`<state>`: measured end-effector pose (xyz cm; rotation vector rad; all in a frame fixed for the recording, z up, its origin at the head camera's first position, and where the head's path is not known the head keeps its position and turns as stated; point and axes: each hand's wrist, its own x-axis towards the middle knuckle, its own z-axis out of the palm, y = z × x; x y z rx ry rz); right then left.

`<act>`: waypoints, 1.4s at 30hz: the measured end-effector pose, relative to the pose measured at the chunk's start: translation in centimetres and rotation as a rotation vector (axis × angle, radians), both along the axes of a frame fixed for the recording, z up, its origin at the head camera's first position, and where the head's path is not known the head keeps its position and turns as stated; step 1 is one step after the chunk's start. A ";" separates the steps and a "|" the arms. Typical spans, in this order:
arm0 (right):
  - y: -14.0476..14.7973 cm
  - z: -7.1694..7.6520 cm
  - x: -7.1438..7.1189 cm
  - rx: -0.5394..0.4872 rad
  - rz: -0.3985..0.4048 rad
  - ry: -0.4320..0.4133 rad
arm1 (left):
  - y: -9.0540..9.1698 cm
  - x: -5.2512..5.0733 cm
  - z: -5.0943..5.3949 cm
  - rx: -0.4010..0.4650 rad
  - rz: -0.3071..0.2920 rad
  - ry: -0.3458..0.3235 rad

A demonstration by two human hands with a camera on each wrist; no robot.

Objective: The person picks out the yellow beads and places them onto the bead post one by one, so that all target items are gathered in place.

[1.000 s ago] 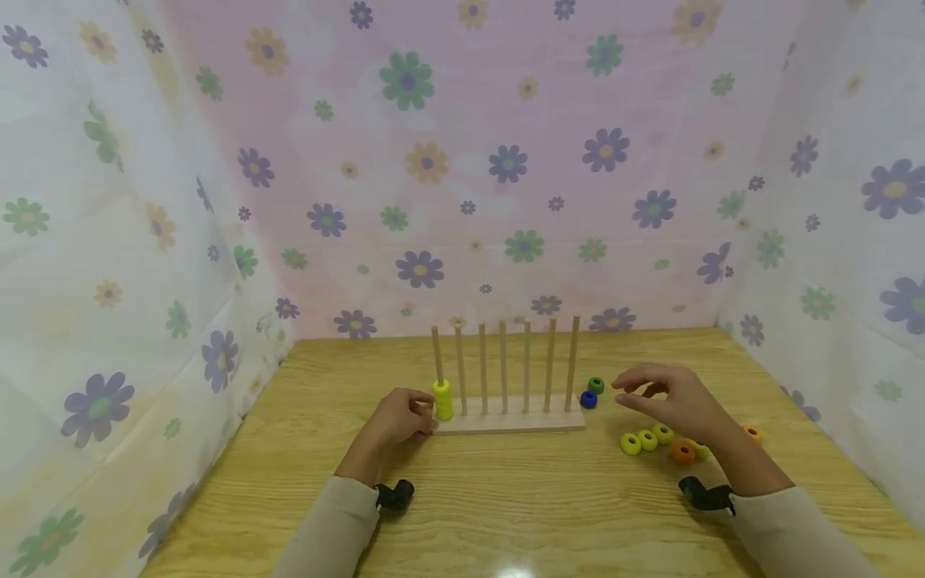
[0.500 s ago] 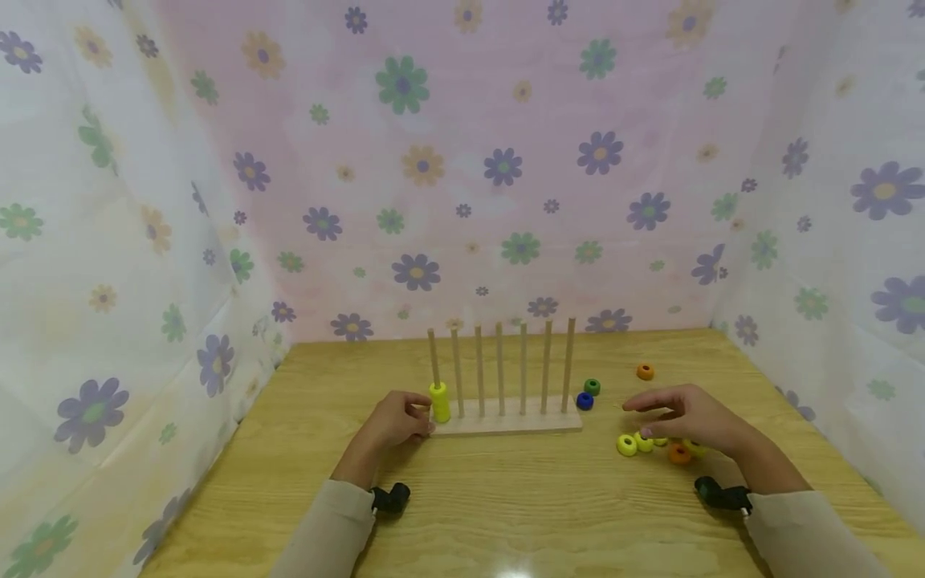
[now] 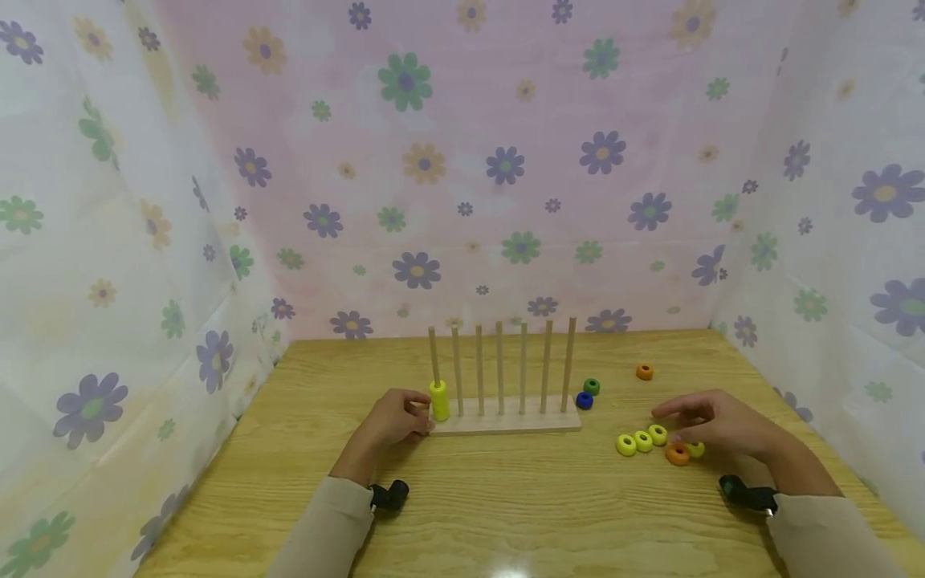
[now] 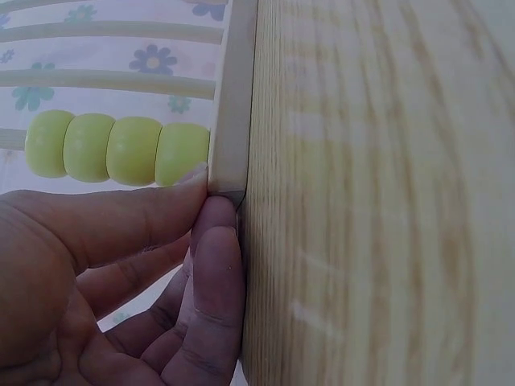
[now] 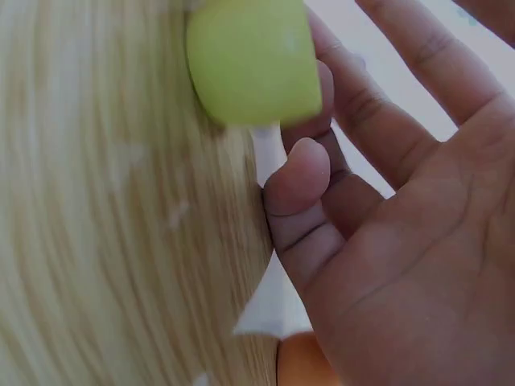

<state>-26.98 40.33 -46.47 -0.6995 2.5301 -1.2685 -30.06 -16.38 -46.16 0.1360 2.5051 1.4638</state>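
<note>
My left hand [image 3: 396, 417] grips the left end of a wooden peg rack [image 3: 506, 416], thumb and finger at the base's end. Several yellow beads [image 4: 133, 150] are stacked on its leftmost peg, close by the thumb. My right hand [image 3: 730, 425] hovers low over loose beads at the right, fingers loosely bent and nothing held. Near its fingertips are yellow beads [image 3: 643, 441] and an orange bead [image 3: 678, 454]; another yellow bead [image 3: 696, 449] is partly covered by the hand. In the right wrist view a yellow bead [image 5: 253, 60] stands before the fingers.
A blue bead [image 3: 584, 400] and a green bead [image 3: 592, 386] lie just off the rack's right end. One orange bead [image 3: 645, 372] sits farther back. Flowered cloth [image 3: 462, 201] walls the wooden table [image 3: 506, 498] on the back and both sides.
My right hand has moved right and a little toward me, above the loose beads. The orange bead at the back right has come into view. The left hand stays at the rack.
</note>
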 end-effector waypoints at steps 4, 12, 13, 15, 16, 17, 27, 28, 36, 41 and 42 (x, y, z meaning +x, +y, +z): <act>0.8 0.0 0.1 0.012 0.011 0.001 | 0.0 -0.1 -0.1 0.001 0.007 -0.005; 1.6 0.0 -0.1 -0.022 0.094 -0.079 | 0.0 0.0 0.0 -0.002 0.016 -0.006; 1.7 0.0 -0.1 -0.027 0.102 -0.087 | 0.0 0.0 0.1 -0.001 0.015 -0.006; 1.9 0.0 -0.1 -0.039 0.119 -0.104 | 0.1 0.0 0.1 0.001 0.012 -0.004; 2.0 0.0 -0.1 -0.048 0.129 -0.113 | 0.1 0.0 0.1 0.000 0.010 -0.003; 2.1 0.0 0.0 -0.056 0.135 -0.123 | 0.1 0.0 0.1 -0.001 0.009 -0.002; 2.4 0.3 0.0 -0.127 0.214 -0.226 | 0.1 -0.1 -0.2 -0.006 0.016 0.002; 2.4 0.3 0.0 -0.126 0.216 -0.228 | 0.1 -0.1 -0.2 -0.008 0.018 0.003; 2.2 0.2 -0.1 -0.060 0.133 -0.185 | 0.2 0.0 -0.1 -0.017 0.020 0.008; 2.0 0.1 -0.2 -0.037 0.106 -0.175 | 0.1 -0.1 -0.1 -0.008 0.019 0.000; 2.0 0.1 -0.2 -0.035 0.106 -0.172 | 0.1 -0.1 -0.1 -0.006 0.018 -0.002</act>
